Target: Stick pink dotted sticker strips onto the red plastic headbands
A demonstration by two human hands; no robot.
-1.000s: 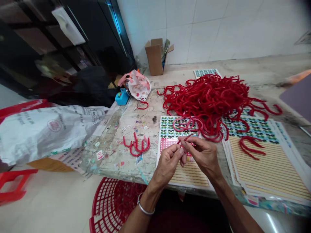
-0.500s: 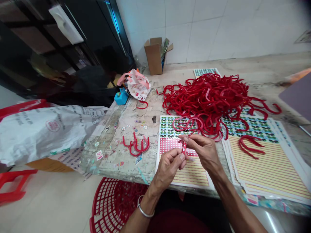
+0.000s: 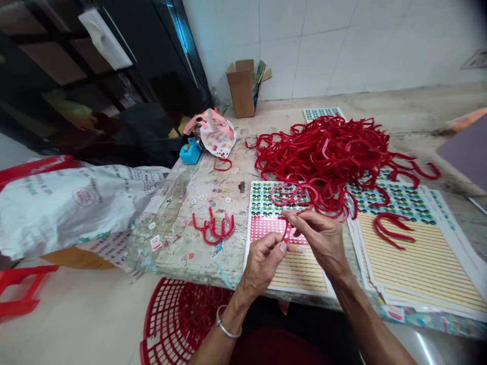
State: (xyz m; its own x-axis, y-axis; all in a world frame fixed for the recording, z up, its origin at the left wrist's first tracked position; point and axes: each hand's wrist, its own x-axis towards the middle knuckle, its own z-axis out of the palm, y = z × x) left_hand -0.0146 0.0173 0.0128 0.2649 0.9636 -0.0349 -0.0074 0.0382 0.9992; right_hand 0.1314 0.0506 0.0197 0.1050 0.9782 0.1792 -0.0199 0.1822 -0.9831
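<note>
Above a printed sheet (image 3: 297,276) at the table's (image 3: 171,258) near edge, a thin red strip (image 3: 286,231) is running between two hands. The left hand (image 3: 262,261) is pinching its lower part, thumb against fingers; the right hand (image 3: 323,238) is gripping near its upper end, fingertips together and hiding just where. Below, to the left, a red basket (image 3: 162,314) is holding red things too dim to make out. By the wall, an open carton (image 3: 240,94) is standing with something greenish poking out; nearer, a white bag (image 3: 216,142) is sitting beside a blue dispenser (image 3: 190,152). Beyond the hands, a heap (image 3: 327,149) of red strips is spilling onto the sheet's far end and over part of a stack (image 3: 426,263) of sheets to the right. Leftward, a few curved pieces (image 3: 218,233) are lying apart.
</note>
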